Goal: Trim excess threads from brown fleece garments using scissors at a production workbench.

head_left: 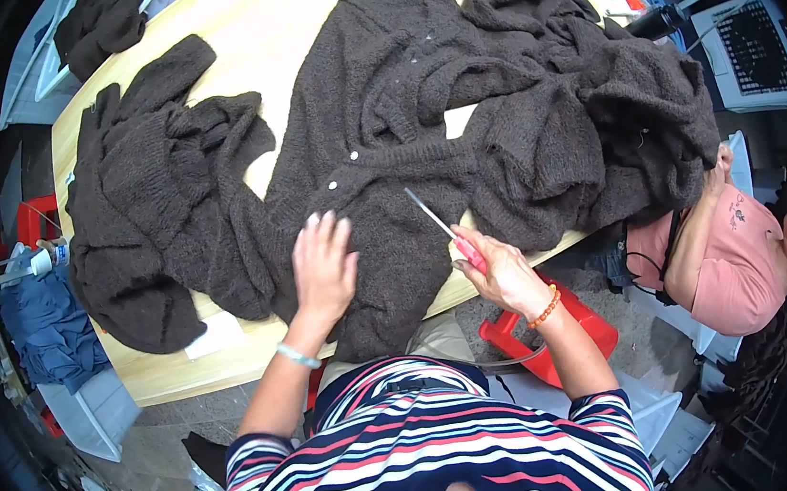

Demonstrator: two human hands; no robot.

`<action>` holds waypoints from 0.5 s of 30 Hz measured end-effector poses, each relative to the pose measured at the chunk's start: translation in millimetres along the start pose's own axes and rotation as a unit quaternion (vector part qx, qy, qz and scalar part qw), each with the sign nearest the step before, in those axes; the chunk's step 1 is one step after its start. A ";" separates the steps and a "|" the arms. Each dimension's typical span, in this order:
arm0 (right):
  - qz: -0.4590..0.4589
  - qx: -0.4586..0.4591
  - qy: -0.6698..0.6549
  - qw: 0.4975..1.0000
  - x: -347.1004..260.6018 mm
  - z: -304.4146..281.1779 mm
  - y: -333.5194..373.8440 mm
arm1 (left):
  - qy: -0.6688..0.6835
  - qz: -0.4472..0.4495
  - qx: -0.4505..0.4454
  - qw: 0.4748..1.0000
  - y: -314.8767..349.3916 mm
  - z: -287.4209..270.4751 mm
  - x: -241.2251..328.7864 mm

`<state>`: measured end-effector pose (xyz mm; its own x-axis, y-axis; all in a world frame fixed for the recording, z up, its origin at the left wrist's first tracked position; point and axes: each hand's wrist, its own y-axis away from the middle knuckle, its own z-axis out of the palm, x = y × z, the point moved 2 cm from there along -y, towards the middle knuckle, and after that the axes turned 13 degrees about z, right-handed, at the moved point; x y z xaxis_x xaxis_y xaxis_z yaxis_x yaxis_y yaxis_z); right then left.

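A dark brown knitted cardigan (383,237) lies spread in folds on the pale wooden table (163,380), its lower part draping over the near edge. Two white buttons (343,170) show along its ribbed band. My left hand (323,264) rests flat on the knit just below the buttons, fingers stretched out. In my right hand (502,270) is a slim tool with a pink-red handle (470,251) and a thin metal shaft. Its tip points up and left, over the fabric beside the band; whether it touches the knit I cannot tell.
More dark knitwear (166,183) is heaped at the left and another pile (639,114) at the right. A person in a pink top (735,253) handles cloth there. A red stool (575,332) stands below the edge; blue garments (49,330) fill a bin at left.
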<state>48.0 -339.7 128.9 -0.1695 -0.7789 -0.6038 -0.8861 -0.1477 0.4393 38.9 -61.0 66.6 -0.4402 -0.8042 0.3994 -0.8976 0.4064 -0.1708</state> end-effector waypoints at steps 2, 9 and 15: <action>-0.014 -0.011 0.011 1.000 -12.1 5.2 0.1 | -0.013 0.031 -0.024 0.999 -22.7 23.0 -3.1; 0.066 -0.058 0.111 0.990 -54.7 12.1 -18.6 | -0.012 0.059 -0.055 0.997 -38.4 71.8 -33.1; 0.020 0.039 0.182 0.982 -54.8 18.3 -61.5 | 0.000 0.078 -0.041 0.996 -40.2 76.1 -32.0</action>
<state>103.8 -276.7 122.8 -0.0531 -0.9515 -0.3031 -0.9145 -0.0755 0.3974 87.2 -84.6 -7.9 -0.5737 -0.7288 0.3736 -0.8134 0.5603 -0.1560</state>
